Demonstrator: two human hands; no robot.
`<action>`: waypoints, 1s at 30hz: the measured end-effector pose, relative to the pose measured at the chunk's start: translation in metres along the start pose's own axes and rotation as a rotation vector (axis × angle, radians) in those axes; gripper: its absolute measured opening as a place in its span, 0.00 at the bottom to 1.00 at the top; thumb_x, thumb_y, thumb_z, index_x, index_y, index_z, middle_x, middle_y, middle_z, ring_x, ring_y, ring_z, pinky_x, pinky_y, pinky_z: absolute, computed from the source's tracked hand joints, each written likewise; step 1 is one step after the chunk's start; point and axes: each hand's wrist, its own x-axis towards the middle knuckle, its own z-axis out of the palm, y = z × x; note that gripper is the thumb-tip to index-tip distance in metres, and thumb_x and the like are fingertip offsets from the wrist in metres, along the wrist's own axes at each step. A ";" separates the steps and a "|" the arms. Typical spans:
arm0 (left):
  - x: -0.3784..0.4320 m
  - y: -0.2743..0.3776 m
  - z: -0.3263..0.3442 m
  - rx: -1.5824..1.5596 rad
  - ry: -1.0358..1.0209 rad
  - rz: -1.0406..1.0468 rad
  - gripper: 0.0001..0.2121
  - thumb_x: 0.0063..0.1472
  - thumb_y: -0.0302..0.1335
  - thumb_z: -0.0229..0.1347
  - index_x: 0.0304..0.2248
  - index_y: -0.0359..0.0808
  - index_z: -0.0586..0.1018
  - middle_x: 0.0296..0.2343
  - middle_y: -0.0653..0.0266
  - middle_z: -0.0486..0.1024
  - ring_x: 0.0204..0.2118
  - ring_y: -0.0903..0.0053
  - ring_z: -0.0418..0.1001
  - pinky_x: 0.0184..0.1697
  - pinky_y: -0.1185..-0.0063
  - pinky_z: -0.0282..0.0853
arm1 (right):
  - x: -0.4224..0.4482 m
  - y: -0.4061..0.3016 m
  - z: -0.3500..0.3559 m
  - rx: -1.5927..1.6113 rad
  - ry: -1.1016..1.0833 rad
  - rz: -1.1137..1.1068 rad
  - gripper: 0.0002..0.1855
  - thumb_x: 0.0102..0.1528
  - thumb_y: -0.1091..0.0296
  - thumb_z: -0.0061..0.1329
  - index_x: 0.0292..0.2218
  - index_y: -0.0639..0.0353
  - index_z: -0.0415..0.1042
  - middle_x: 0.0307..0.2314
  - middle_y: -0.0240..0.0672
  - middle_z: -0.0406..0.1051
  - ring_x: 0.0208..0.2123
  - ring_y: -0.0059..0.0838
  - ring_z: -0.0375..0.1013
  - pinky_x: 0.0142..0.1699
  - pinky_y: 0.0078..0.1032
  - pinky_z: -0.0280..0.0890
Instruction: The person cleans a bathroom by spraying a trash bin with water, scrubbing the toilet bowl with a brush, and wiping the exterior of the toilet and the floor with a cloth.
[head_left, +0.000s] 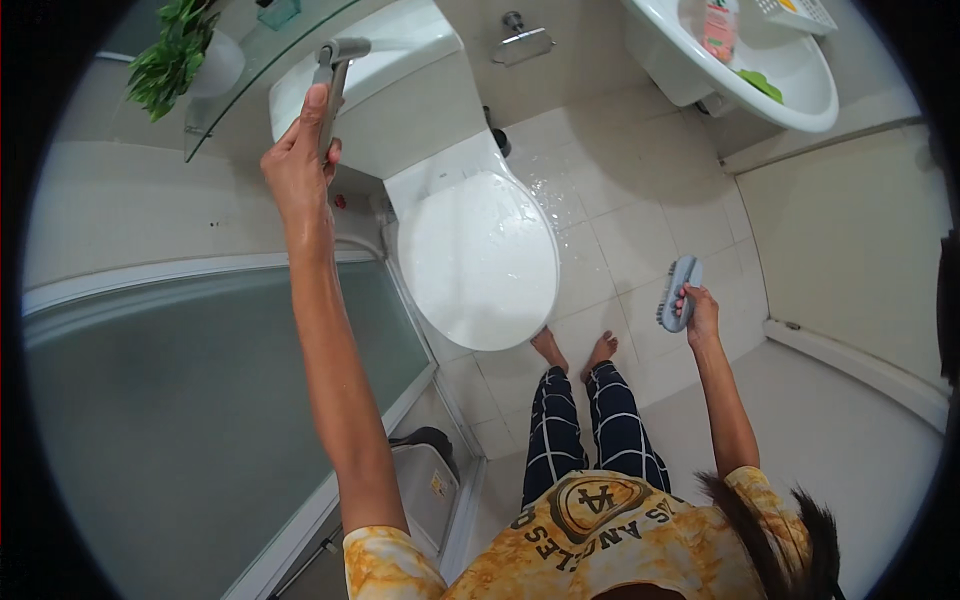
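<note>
My left hand is raised over the left side of the toilet tank, gripping a handheld bidet sprayer whose head points right. A pale streak beside the head looks like spraying water. Below sits the toilet with its white lid down; water drops dot the lid's upper right part. Out to the right, above the tiled floor, my right hand holds a grey-blue scrub brush with its bristles facing left. The sprayer's hose is mostly hidden behind my left hand and forearm.
A glass shelf with a potted plant juts out at upper left. A washbasin holding a pink bottle is at upper right. Left stands a frosted shower panel, near a grey bin. Wet floor tiles lie right of the toilet.
</note>
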 end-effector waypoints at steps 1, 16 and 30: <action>-0.003 -0.001 0.007 -0.019 -0.025 0.017 0.24 0.49 0.51 0.52 0.30 0.35 0.78 0.11 0.74 0.61 0.13 0.91 0.54 0.13 0.90 0.44 | 0.001 0.002 -0.006 0.025 -0.020 0.001 0.07 0.48 0.70 0.45 0.31 0.59 0.62 0.19 0.29 0.65 0.17 0.17 0.63 0.20 0.15 0.58; -0.006 -0.108 0.045 -0.071 0.170 -0.140 0.18 0.50 0.42 0.56 0.31 0.34 0.78 0.17 0.72 0.67 0.16 0.88 0.57 0.17 0.88 0.50 | 0.022 0.026 -0.054 -0.152 0.146 0.066 0.11 0.48 0.69 0.45 0.34 0.62 0.65 0.21 0.30 0.66 0.17 0.17 0.63 0.22 0.15 0.59; -0.030 -0.193 0.014 -0.080 0.310 -0.234 0.15 0.53 0.39 0.54 0.33 0.34 0.77 0.20 0.71 0.68 0.17 0.87 0.59 0.18 0.88 0.53 | 0.020 0.038 -0.065 -0.215 0.164 0.106 0.12 0.47 0.69 0.46 0.35 0.61 0.65 0.21 0.29 0.67 0.17 0.16 0.62 0.23 0.15 0.58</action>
